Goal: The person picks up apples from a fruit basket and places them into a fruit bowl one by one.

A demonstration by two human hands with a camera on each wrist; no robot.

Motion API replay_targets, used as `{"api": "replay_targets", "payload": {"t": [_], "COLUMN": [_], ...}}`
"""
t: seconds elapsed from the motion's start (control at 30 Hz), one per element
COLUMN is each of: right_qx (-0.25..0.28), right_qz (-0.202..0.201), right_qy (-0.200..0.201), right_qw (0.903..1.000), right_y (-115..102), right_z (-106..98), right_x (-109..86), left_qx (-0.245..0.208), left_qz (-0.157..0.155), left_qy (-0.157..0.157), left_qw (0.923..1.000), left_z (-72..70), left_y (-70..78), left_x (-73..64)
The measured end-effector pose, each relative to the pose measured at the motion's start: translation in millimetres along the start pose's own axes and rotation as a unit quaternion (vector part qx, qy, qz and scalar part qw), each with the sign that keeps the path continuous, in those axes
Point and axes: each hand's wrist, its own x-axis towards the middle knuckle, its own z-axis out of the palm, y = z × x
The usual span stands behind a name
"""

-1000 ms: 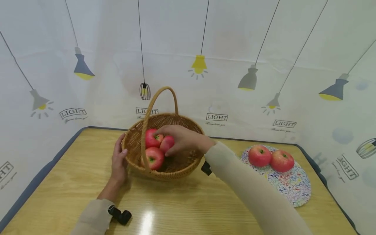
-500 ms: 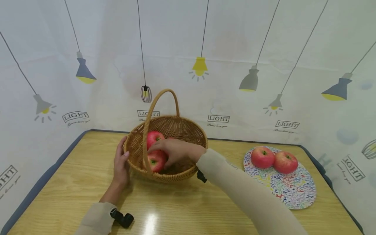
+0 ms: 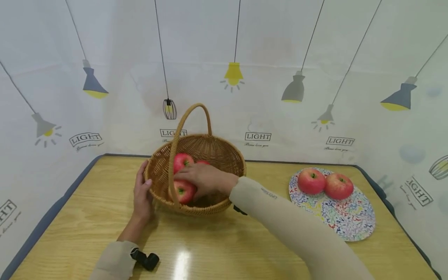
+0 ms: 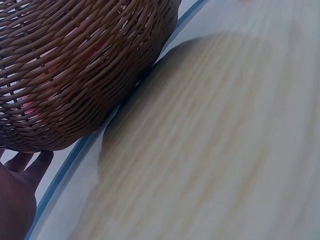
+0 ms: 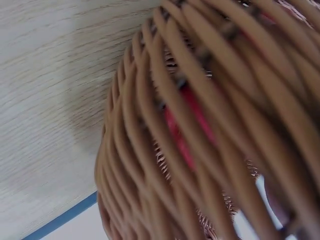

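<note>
L grip (image 3: pixel 142 195) uncurled, touching bskt (image 3: pixel 221 151) | R grip (image 3: pixel 206 179) shifted over frt apple (image 3: pixel 182 191) since -1s | hold: can't tell

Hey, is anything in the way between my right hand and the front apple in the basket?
Nothing visible. Your right hand is inside the basket, at the front apple; the handle rises on the apple's left, not between them.

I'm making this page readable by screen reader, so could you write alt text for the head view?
A person's right hand reaches over red apples inside a handled wicker basket while the left hand rests against its side. To the right, two more apples sit on a patterned plate on a wooden table before a lamp-printed backdrop.
</note>
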Motion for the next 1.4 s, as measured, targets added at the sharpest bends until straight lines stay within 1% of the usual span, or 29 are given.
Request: {"api": "replay_targets", "payload": {"t": [0.13, 0.2, 0.33, 0.47, 0.63, 0.73, 0.83, 0.97, 1.17, 1.3, 1.4], "right_qx": [-0.016, -0.020, -0.013, 0.008, 0.064, 0.092, 0.104, 0.111, 0.106, 0.124, 0.138], "right_qz": [-0.006, -0.002, 0.004, 0.006, 0.014, 0.023, 0.036, 0.052, 0.036, 0.040, 0.053], "right_qy": [0.006, -0.002, -0.011, -0.008, 0.004, 0.009, 0.013, 0.033, 0.084, 0.118, 0.144], "right_qw": [0.9998, 0.9998, 0.9998, 0.9999, 0.9978, 0.9955, 0.9938, 0.9919, 0.9902, 0.9845, 0.9785], "right_y": [2.0, 2.7, 4.2, 6.2, 9.5, 10.9, 11.1, 11.0, 12.9, 13.9, 16.0], "right_z": [0.7, 0.5, -0.7, -3.1, -10.3, -15.8, -22.7, -34.9, -53.0, -61.1, -64.2], "right_x": [1.4, 1.5, -0.8, -2.4, -7.0, -12.2, -17.5, -27.6, -46.6, -62.3, -76.1], "left_qx": [-0.004, -0.001, 0.005, 0.003, 0.007, 0.003, 0.005, 0.003, -0.005, 0.000, 0.009], "left_qz": [0.006, 0.006, 0.004, 0.004, 0.004, 0.004, 0.001, 0.003, 0.010, 0.006, 0.000], "left_qy": [0.003, 0.004, 0.006, 0.007, 0.009, 0.009, 0.012, 0.016, 0.019, 0.020, 0.019], "left_qw": [1.0000, 1.0000, 1.0000, 1.0000, 0.9999, 1.0000, 0.9999, 0.9999, 0.9997, 0.9998, 0.9998], "left_z": [0.6, 0.8, 1.5, 1.7, 2.2, 2.9, 3.0, 2.9, 1.6, -0.7, -2.5], "left_y": [-0.3, -0.3, -0.8, -2.5, -3.2, -3.6, -4.1, -4.3, -3.8, -2.6, -1.8], "left_x": [1.3, 1.3, 1.2, 0.8, 0.1, 0.6, 1.7, 3.5, 4.6, 3.3, 2.9]}}
